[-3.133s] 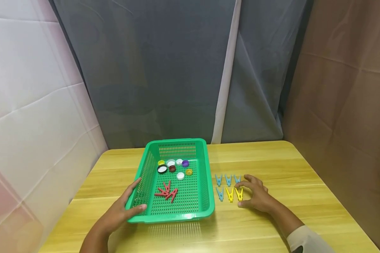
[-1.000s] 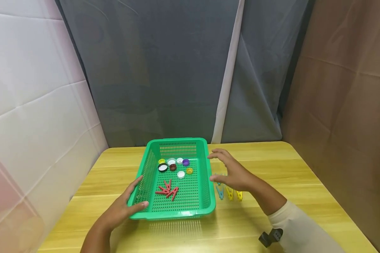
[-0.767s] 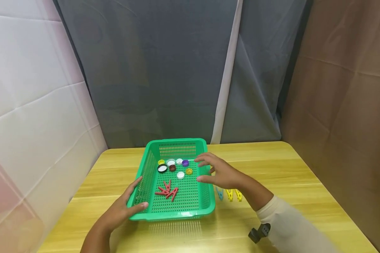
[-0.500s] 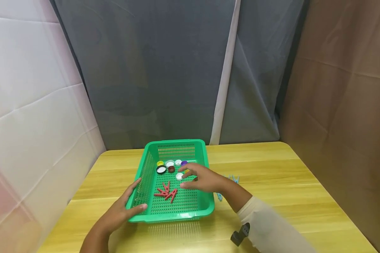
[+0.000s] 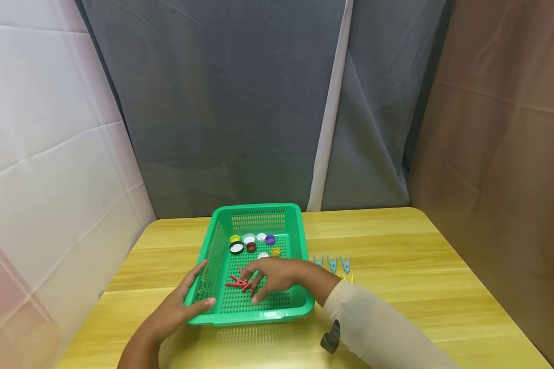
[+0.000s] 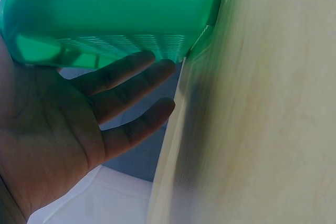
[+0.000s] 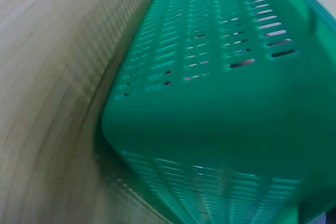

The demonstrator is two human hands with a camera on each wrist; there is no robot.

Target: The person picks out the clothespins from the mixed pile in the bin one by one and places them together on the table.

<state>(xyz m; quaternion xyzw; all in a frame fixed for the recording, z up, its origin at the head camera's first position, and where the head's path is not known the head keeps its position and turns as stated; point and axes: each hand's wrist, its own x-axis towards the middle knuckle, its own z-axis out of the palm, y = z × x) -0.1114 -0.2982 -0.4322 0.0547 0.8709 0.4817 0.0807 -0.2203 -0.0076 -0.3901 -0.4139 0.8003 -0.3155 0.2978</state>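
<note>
A green perforated plastic basket (image 5: 258, 316) stands on the wooden table. My left hand (image 5: 177, 307) holds its near left corner, thumb over the rim, with other fingers spread along the outer wall in the left wrist view. Inside the basket, my right hand (image 5: 274, 277) is over the red clothespins (image 5: 237, 282), fingers bent downward and thumb apart from them. Its fingertips are at the pins; whether they touch is unclear. The hand and forearm partly hide the pins. In the right wrist view, the basket wall (image 7: 210, 114) blocks sight of the hand.
Several bottle caps and lids, including a black-rimmed lid (image 5: 236, 248) and a purple cap (image 5: 270, 240), lie farther back in the basket. Right of it on the table are blue clothespins (image 5: 332, 264) in a row and yellow clothespins (image 5: 348, 278), partly hidden by my sleeve.
My right hand has moved left from the clothespins on the table, over the basket's right rim, and down to the red clothespins. My left hand has stayed at the basket corner.
</note>
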